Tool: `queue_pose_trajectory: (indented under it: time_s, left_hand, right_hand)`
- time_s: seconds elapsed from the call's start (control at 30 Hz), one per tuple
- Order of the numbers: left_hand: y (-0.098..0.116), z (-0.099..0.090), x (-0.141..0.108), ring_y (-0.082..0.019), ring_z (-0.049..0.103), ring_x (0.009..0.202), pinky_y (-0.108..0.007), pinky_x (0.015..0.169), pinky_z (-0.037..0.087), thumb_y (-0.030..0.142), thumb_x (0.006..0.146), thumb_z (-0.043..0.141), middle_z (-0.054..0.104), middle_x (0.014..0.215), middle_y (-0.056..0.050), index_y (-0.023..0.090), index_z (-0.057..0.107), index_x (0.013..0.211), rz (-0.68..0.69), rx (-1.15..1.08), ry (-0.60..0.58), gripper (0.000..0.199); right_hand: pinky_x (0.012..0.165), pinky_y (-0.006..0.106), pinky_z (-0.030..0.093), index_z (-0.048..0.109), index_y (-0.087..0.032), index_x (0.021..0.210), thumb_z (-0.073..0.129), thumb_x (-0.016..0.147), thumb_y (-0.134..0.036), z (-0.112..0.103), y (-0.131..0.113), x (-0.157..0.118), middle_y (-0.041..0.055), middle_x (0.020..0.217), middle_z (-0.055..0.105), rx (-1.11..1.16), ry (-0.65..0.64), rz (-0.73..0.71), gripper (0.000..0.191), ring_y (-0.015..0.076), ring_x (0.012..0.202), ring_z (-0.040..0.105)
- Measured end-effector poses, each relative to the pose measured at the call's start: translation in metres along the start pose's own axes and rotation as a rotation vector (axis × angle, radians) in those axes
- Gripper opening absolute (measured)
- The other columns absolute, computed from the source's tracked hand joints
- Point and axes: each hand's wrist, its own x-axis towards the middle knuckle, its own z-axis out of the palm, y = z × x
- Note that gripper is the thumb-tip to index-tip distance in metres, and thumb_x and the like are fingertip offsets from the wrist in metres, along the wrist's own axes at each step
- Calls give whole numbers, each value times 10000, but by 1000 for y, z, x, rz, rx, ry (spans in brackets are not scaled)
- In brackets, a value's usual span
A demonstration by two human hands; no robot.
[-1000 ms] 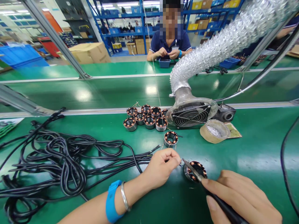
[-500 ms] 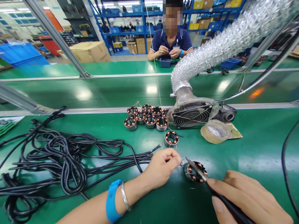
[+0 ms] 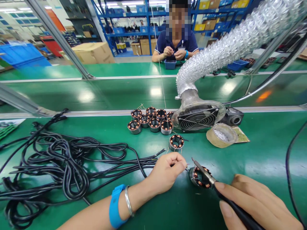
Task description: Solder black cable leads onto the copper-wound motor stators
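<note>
At lower centre, my left hand (image 3: 169, 171) pinches a thin wire end (image 3: 187, 168), just left of a copper-wound ring (image 3: 193, 179) lying on the green table. My right hand (image 3: 254, 199) is wrapped round the black handle of a soldering iron (image 3: 236, 206), whose metal shaft crosses over that ring. The iron's tip points up and left, a small gap from my left fingertips. Another wound ring (image 3: 176, 142) sits just behind my left hand, with thin wires around it.
Black cables (image 3: 69, 166) lie coiled at left. Several wound rings (image 3: 154, 125) stand behind, beside a fume fan (image 3: 199, 118) with a silver duct (image 3: 216, 52). A round container (image 3: 221, 135) is right of it. A person (image 3: 176, 41) sits across the bench.
My right hand and the soldering iron have shifted slightly right, with the tip a little higher. My left hand has stayed nearly still.
</note>
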Motion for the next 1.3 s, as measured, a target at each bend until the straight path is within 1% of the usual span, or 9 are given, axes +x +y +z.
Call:
queue_pose_trajectory:
  time_s: [0.23, 0.43, 0.57, 0.7, 0.83, 0.93, 1.03, 1.23, 1.3]
  left_hand:
    - [2, 2, 0, -102, 363, 582, -234, 570, 289, 326, 791, 575, 466, 616, 37, 163, 542, 687, -6, -18, 1, 196]
    - [5, 1, -2, -109, 364, 595, -241, 575, 282, 343, 815, 558, 457, 628, 36, 166, 525, 703, -34, 9, -47, 212]
    - [11, -1, -8, -114, 354, 617, -251, 591, 279, 368, 848, 532, 442, 651, 35, 165, 515, 734, -50, 39, -130, 233]
    - [10, -2, -13, -113, 307, 614, -256, 578, 248, 413, 889, 520, 395, 644, 46, 174, 482, 730, -38, 88, -195, 289]
    - [12, -3, -16, -113, 323, 616, -251, 581, 269, 454, 912, 513, 392, 652, 50, 178, 483, 767, -31, 124, -232, 313]
    - [21, -5, -17, -116, 384, 634, -245, 593, 300, 389, 927, 504, 447, 680, 40, 177, 517, 815, -29, 245, -239, 239]
    - [29, -5, -18, -122, 413, 675, -244, 620, 316, 315, 920, 511, 484, 714, 29, 173, 541, 801, 9, 395, -176, 187]
    - [26, -4, -18, -114, 387, 633, -241, 591, 312, 350, 940, 485, 460, 675, 39, 176, 500, 771, 21, 354, -207, 243]
    - [26, -5, -19, -118, 400, 645, -242, 602, 323, 363, 947, 477, 476, 691, 32, 175, 502, 776, 27, 361, -230, 256]
  right_hand:
    - [623, 256, 523, 645, -134, 1077, 573, 791, -17, -1, 4, 7, 36, 780, 618, -4, 68, -29, 317, 138, 683, 609]
    - [583, 215, 536, 616, -229, 1253, 578, 846, -1, 20, 14, -3, 4, 824, 670, 84, 221, 141, 467, 108, 623, 633]
    - [454, 180, 486, 647, -253, 1174, 534, 909, -37, 32, 22, -2, -29, 699, 641, 246, 61, 187, 360, 75, 464, 557]
    - [552, 187, 542, 654, -231, 1067, 548, 900, -47, 39, 23, 5, 22, 845, 721, 283, -8, 116, 271, 99, 567, 644]
    - [659, 216, 570, 632, -219, 1001, 581, 864, -37, 43, 22, 6, 28, 819, 706, 280, -30, 82, 233, 139, 707, 691]
    - [636, 212, 556, 631, -227, 973, 576, 858, -37, 41, 23, 2, 30, 831, 701, 259, -15, 64, 229, 132, 688, 681]
    - [589, 209, 534, 637, -232, 974, 579, 848, -35, 37, 23, 0, 25, 817, 699, 243, 4, 68, 240, 121, 631, 653]
    - [577, 227, 515, 603, -208, 1097, 580, 853, -32, 43, 20, 4, 57, 937, 705, 279, 13, 78, 302, 122, 651, 622]
    - [577, 221, 506, 611, -215, 1087, 553, 867, -19, 45, 20, 5, 33, 862, 700, 279, 1, 39, 300, 121, 648, 628]
